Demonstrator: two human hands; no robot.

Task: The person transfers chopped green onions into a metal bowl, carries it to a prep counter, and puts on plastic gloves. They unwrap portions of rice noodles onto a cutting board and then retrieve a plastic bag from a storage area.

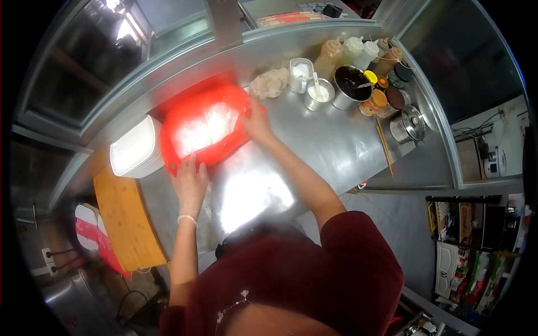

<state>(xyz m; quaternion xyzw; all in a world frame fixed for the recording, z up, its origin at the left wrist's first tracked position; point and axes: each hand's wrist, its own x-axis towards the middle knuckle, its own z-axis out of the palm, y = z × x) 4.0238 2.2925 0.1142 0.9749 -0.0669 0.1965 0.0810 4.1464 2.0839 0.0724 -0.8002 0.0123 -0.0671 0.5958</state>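
On the silvery metal counter point(322, 148), the glossy red plastic bag point(208, 124) slants far-rightward; my left hand point(190, 183) touches its near edge, my right hand point(258, 122) its right end; whether they pinch, I can't tell.

Red plastic bag point(210, 123): surface glare obscures any contents. Right hand point(258, 122), at the bag's right edge: fingertips indistinct. Shelf items point(475, 274), far right of the bag: too small to identify.
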